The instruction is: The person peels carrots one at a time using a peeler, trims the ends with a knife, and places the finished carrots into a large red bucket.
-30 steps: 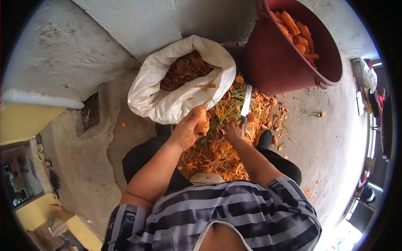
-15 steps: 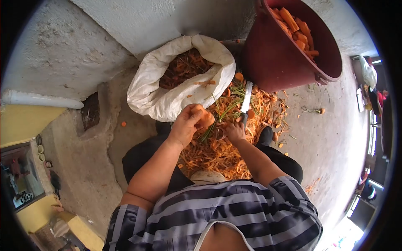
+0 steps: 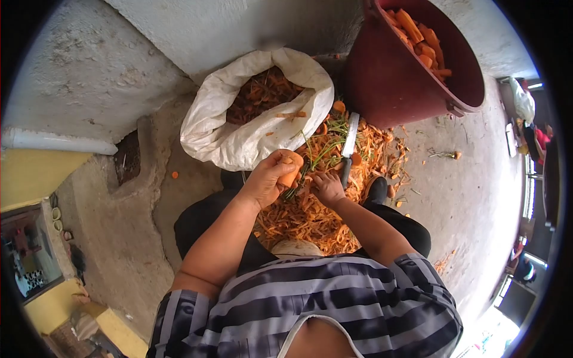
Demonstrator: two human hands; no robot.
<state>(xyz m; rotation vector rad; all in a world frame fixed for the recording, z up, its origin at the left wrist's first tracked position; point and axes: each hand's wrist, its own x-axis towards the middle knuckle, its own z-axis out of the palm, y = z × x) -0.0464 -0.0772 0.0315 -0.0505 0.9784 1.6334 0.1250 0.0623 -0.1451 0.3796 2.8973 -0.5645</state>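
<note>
My left hand [image 3: 267, 182] is closed around a thick orange carrot [image 3: 289, 173], held up above the peelings beside the sack. To its right, my right hand [image 3: 327, 189] is low over the heap of carrot peelings [image 3: 319, 221], fingers bent around a small peeler that is mostly hidden now. A knife [image 3: 351, 137] with a broad pale blade and dark handle lies on the heap just beyond the right hand, its handle close to the fingers. Green carrot tops [image 3: 322, 149] are mixed into the peelings.
A white woven sack [image 3: 203, 134] of peelings stands open ahead, its rim rolled down. At the far right leans a large dark red bucket [image 3: 382, 89] holding carrot pieces. My dark shoe [image 3: 377, 190] borders the heap. A carrot top [image 3: 456, 155] lies on the concrete floor at the right.
The carrot has turned more upright in my left hand, which has shifted slightly. My right hand has drawn back slightly left from the knife handle.
</note>
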